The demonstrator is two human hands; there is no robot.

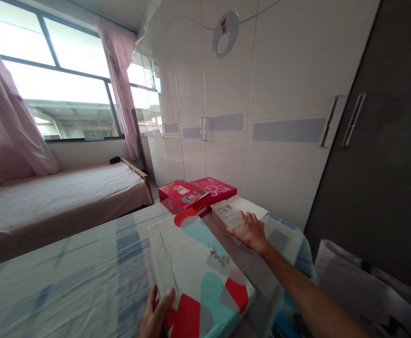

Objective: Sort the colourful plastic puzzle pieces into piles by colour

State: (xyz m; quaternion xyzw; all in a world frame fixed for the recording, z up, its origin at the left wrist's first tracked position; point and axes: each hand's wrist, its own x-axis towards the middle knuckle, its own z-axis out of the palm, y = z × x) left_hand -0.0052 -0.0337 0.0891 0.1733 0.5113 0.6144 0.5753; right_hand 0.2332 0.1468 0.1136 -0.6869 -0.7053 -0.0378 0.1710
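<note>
The head view shows white characters on the lid of a red box (182, 195) beside a colourful figure; they are too small to read. The magenta box (219, 188) next to it bears white line drawing and a tiny mark, also unreadable. A white box (256, 206) to their right carries a printed label (230, 210) whose blurred text cannot be made out. These three boxes stand close together at the far end of the table (85, 281), the white one towards the far right corner.

The right hand (249, 230) lies on the white box, its fingers spread wide. Nearer, close to the table's right edge, lies a large patterned box (187, 249). The left hand (156, 310) is at its left side, thumb against the edge and fingers apart; whether it grips cannot be told.

Just beyond the table's far end rises a glossy wardrobe (222, 89) with lilac panels and metal handles; a dark door (384, 117) adjoins it. Past the left far edge stands a bed (78, 188) with a pale pink sheet.

The patterned box is flat and rectangular, with rounded red, turquoise and grey shapes, a long crease and a grimy smudge. Soft blue-and-white cloth (131, 249) covers the table.
</note>
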